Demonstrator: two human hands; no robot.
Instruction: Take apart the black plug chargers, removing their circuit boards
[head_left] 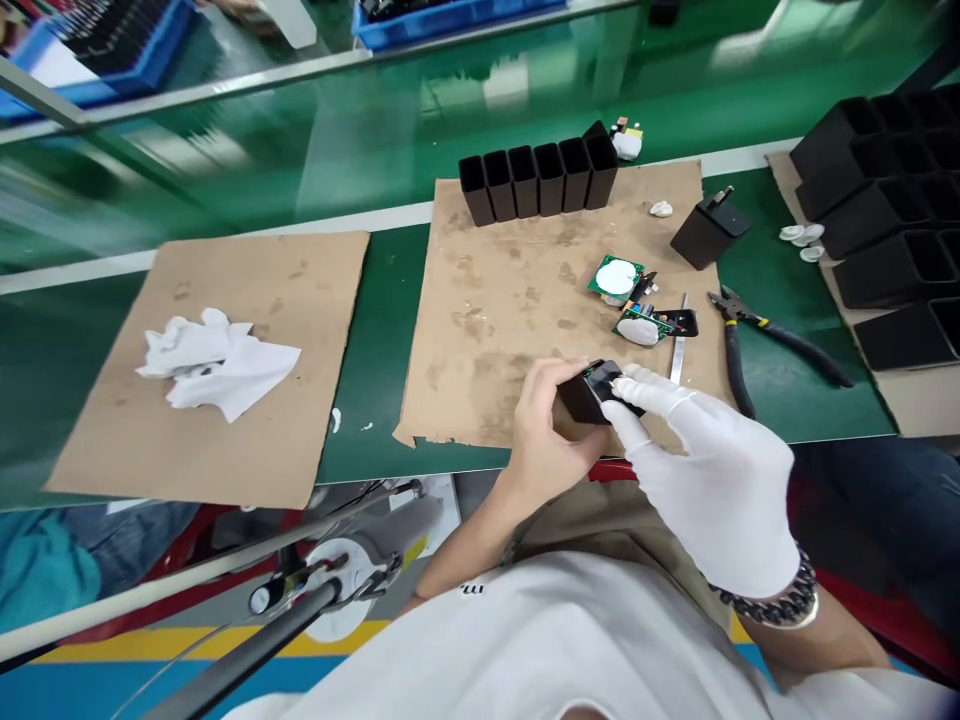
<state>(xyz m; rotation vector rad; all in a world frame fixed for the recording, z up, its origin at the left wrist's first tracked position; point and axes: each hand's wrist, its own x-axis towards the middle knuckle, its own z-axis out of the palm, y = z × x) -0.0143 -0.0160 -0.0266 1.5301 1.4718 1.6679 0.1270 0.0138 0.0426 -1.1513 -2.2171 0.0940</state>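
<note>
My bare left hand (546,430) is wrapped round the side of a black plastic adapter case (577,400) near the table's front edge. My right hand (697,460), in a white glove, pinches at the case's upper end, where a dark end piece and a little green show. Just beyond lie two green circuit boards with white pads, a farther board (616,277) and a nearer board (640,328), the nearer with a black end plate (681,322). A metal strip (679,350) lies by my right fingers.
Cutting pliers (750,315) with black handles and a closed black adapter (709,230) are at the right. A row of open black cases (537,180) stands at the back of the cardboard (487,290). More cases (892,250) fill the far right. Crumpled white paper (221,360) lies left.
</note>
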